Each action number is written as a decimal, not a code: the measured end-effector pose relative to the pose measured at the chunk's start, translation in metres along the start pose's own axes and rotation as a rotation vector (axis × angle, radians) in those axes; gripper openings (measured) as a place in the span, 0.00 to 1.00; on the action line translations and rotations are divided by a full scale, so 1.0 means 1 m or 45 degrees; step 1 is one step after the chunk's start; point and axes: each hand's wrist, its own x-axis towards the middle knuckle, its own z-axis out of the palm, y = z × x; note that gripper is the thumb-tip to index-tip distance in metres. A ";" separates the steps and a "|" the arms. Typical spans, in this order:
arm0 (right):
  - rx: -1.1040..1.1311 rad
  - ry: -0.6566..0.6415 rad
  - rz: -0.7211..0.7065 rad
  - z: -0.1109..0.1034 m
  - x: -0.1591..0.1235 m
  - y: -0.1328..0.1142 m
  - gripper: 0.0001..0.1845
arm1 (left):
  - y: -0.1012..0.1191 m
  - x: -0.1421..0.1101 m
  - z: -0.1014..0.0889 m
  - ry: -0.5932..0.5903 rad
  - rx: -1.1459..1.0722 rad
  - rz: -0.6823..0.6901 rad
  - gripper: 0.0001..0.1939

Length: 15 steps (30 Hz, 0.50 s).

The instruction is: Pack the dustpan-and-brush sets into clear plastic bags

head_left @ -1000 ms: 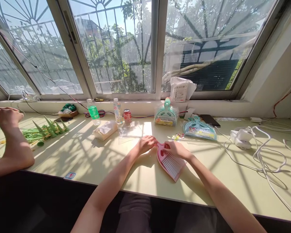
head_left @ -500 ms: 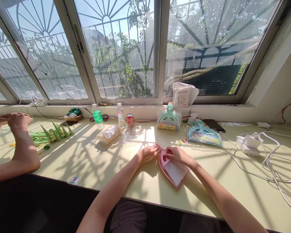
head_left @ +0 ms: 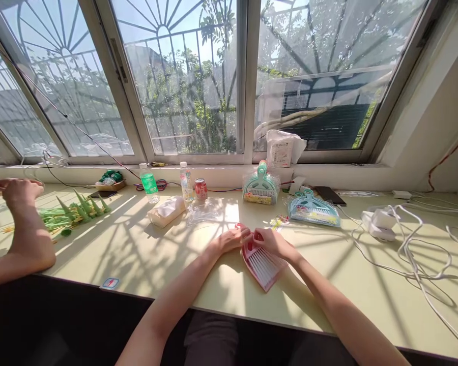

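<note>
The left hand (head_left: 233,238) now lies farther over the handle (head_left: 240,225) of the pink brush-and-dustpan set (head_left: 263,265), whose tip shows beyond it. There, the right hand (head_left: 272,241) is closer to it.

No wording can be read; the blue-edged sticker (head_left: 110,283) bears a red sign, perhaps an arrow.

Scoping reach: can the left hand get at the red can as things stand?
Probably yes, if freed: the left hand is on the pink dustpan set; only a low plastic wrapper seems between it and the red can.
</note>
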 end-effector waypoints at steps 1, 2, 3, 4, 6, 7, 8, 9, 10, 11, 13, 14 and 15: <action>0.016 -0.007 0.005 -0.001 0.000 0.000 0.12 | 0.000 0.000 0.001 -0.003 -0.003 -0.009 0.10; 0.033 -0.015 0.008 -0.001 0.000 0.000 0.12 | -0.001 0.001 0.003 -0.010 -0.002 -0.002 0.10; 0.046 -0.020 0.006 -0.002 0.000 0.000 0.13 | -0.003 0.001 0.004 -0.022 0.005 0.018 0.10; 0.052 -0.019 0.000 -0.003 0.000 0.000 0.13 | -0.005 0.000 0.006 -0.034 0.022 0.046 0.11; 0.037 -0.006 -0.015 -0.004 0.001 0.001 0.14 | -0.008 -0.001 0.010 -0.046 0.079 0.106 0.14; 0.017 -0.002 -0.018 -0.004 0.001 0.001 0.14 | -0.010 -0.001 0.012 -0.053 0.110 0.132 0.15; -0.008 -0.005 -0.016 -0.003 0.001 0.001 0.14 | -0.011 -0.001 0.013 -0.053 0.135 0.145 0.17; -0.035 -0.011 -0.013 -0.002 0.001 0.000 0.13 | -0.012 -0.001 0.015 -0.055 0.149 0.152 0.18; -0.058 -0.017 -0.010 -0.001 0.002 0.000 0.12 | -0.013 -0.002 0.016 -0.059 0.149 0.151 0.18; -0.075 -0.020 -0.008 0.000 0.003 -0.001 0.12 | -0.014 -0.002 0.016 -0.063 0.133 0.143 0.18; -0.090 -0.007 -0.005 0.003 0.004 -0.001 0.12 | -0.014 -0.004 0.015 -0.059 0.078 0.114 0.18; -0.088 0.010 0.000 0.004 0.004 -0.001 0.13 | -0.014 -0.005 0.014 -0.039 0.045 0.091 0.17; -0.077 0.034 0.004 0.004 0.004 -0.001 0.13 | -0.013 -0.006 0.013 -0.015 0.016 0.068 0.17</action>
